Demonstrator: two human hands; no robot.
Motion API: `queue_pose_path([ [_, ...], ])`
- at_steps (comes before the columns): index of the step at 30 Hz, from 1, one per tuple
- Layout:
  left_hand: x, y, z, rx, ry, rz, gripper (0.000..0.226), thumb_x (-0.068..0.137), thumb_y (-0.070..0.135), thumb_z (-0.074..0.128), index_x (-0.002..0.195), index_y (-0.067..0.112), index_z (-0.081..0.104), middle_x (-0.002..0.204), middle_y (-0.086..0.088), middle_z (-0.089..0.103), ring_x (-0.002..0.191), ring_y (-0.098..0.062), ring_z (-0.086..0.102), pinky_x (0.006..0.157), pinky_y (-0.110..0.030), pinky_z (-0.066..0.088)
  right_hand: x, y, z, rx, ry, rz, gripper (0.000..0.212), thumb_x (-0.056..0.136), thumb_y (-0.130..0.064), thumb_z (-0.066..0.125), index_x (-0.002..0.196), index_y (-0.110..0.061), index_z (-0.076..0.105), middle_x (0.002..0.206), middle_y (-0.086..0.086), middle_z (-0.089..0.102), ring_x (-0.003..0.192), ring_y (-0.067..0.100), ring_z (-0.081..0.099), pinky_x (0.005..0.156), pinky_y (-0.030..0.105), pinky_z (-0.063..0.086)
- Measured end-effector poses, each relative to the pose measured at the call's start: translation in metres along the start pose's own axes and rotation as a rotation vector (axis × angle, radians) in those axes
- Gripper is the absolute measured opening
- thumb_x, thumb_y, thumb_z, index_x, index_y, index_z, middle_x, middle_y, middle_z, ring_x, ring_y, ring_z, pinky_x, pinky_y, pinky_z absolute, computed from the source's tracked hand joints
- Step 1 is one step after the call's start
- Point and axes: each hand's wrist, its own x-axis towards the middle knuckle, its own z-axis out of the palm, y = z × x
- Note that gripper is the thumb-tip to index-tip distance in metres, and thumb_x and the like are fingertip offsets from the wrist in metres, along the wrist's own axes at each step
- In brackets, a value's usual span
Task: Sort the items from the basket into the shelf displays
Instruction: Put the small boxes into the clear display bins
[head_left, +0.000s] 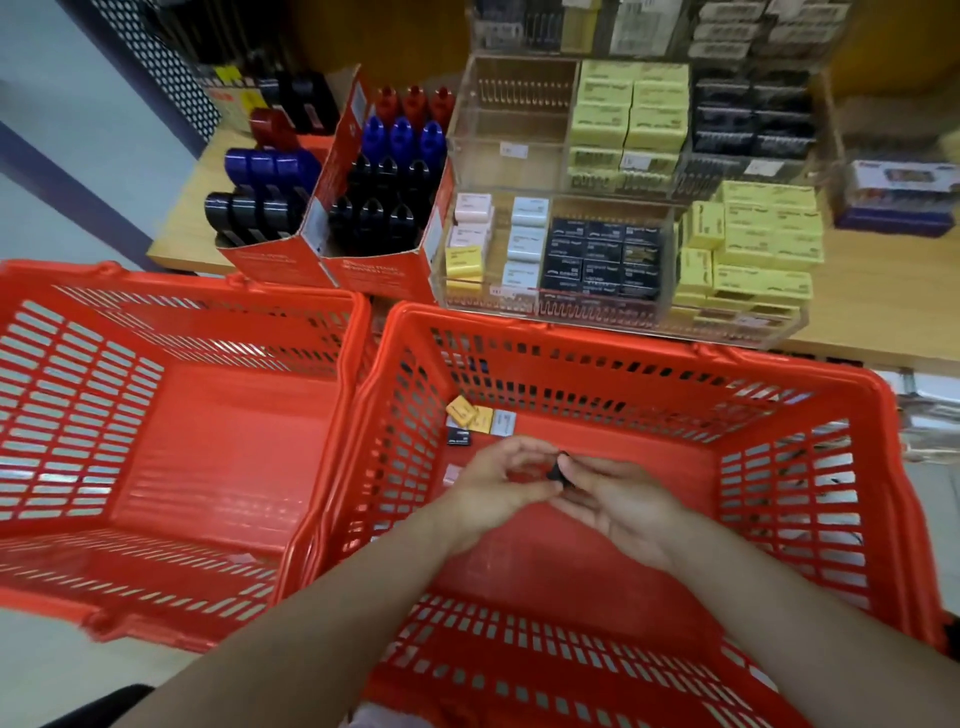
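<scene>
Both my hands reach down inside the right red basket (810, 415). A small black item (560, 472) sits between them. My left hand (498, 480) has its fingers curled and its fingertips pinch the item. My right hand (618, 501) lies palm up beside it, its fingers around the item's other side. On the basket floor at the far left lie several small boxes (480, 420): yellow, white and black. A pale box (452, 474) peeks out just left of my left hand.
A second red basket (171, 332) stands to the left. Behind, a wooden shelf (883, 312) carries a clear acrylic display (597, 249) of yellow, black, white and pink boxes, and red cardboard trays (374, 208) of black, blue and red items.
</scene>
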Motion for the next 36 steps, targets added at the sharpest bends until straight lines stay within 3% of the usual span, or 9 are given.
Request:
queue_pose_path([
  [3,0.007,0.002,-0.012,0.061,0.089,0.010,0.038,0.082,0.010,0.079,0.115,0.024,0.066,0.119,0.006,0.069,0.114,-0.011,0.061,0.091,-0.020,0.050,0.000,-0.005,0.005,-0.004,0.137,-0.075,0.017,0.087,0.000,0.069,0.103,0.004,0.069,0.102,0.017,0.071,0.085,0.023,0.073,0.067,0.022,0.060],
  [6,0.023,-0.011,-0.031,0.378,0.421,-0.004,0.033,0.085,-0.002,0.068,0.116,0.010,0.064,0.126,-0.010,0.062,0.118,-0.023,0.058,0.098,-0.030,0.046,0.005,-0.005,0.003,-0.108,0.269,-0.119,0.015,0.090,0.000,0.066,0.104,0.002,0.066,0.095,0.017,0.068,0.080,0.023,0.068,0.063,0.021,0.057],
  [8,0.032,-0.023,-0.037,0.517,0.550,-0.048,0.037,0.085,-0.008,0.056,0.119,0.003,0.060,0.128,-0.018,0.058,0.121,-0.031,0.055,0.102,-0.033,0.041,0.009,-0.003,-0.001,-0.133,0.289,-0.129,0.015,0.090,-0.001,0.065,0.105,0.000,0.066,0.090,0.015,0.068,0.081,0.023,0.067,0.064,0.022,0.057],
  [12,0.049,-0.041,-0.030,0.646,0.614,-0.056,0.047,0.084,-0.003,0.059,0.130,-0.002,0.049,0.136,-0.024,0.048,0.131,-0.037,0.043,0.112,-0.038,0.029,0.018,0.007,-0.008,-0.164,0.261,-0.159,0.016,0.090,0.003,0.064,0.106,-0.001,0.066,0.086,0.014,0.067,0.073,0.020,0.065,0.060,0.018,0.057],
  [17,0.058,-0.054,-0.015,0.778,0.707,-0.112,0.049,0.085,0.009,0.068,0.126,-0.001,0.044,0.133,-0.022,0.042,0.126,-0.037,0.040,0.110,-0.040,0.029,0.025,0.020,-0.016,-0.170,0.268,-0.169,0.019,0.090,0.008,0.062,0.107,0.000,0.063,0.085,0.013,0.065,0.069,0.019,0.062,0.058,0.017,0.055],
  [22,0.061,-0.060,-0.015,0.802,0.689,-0.126,0.049,0.089,0.011,0.065,0.134,0.006,0.046,0.135,-0.018,0.046,0.126,-0.034,0.044,0.108,-0.039,0.033,0.029,0.027,-0.019,-0.207,0.287,-0.197,0.016,0.089,0.005,0.065,0.102,-0.004,0.067,0.087,0.012,0.068,0.073,0.018,0.064,0.062,0.020,0.056],
  [26,0.059,-0.060,-0.016,0.836,0.661,-0.087,0.037,0.091,0.008,0.061,0.126,0.008,0.053,0.129,-0.014,0.053,0.120,-0.033,0.047,0.102,-0.039,0.036,0.031,0.025,-0.022,-0.332,0.336,-0.254,0.014,0.085,-0.005,0.073,0.084,-0.018,0.069,0.082,0.003,0.075,0.069,0.005,0.065,0.073,0.020,0.050],
  [31,0.032,-0.036,-0.015,0.649,0.580,0.171,0.032,0.085,-0.009,0.063,0.114,0.004,0.065,0.118,-0.015,0.055,0.109,-0.033,0.057,0.098,-0.033,0.042,0.014,0.008,-0.022,-0.302,0.278,-0.298,0.029,0.087,0.004,0.068,0.107,-0.017,0.069,0.078,0.007,0.071,0.071,0.019,0.066,0.079,0.032,0.054],
  [36,-0.019,0.038,-0.014,0.654,0.460,0.578,0.030,0.082,-0.008,0.069,0.108,0.006,0.068,0.107,-0.006,0.058,0.102,-0.020,0.061,0.095,-0.027,0.047,-0.030,-0.021,-0.007,-0.222,0.229,-0.390,0.028,0.084,0.009,0.068,0.107,-0.006,0.069,0.090,0.008,0.069,0.069,0.020,0.067,0.060,0.015,0.054],
])
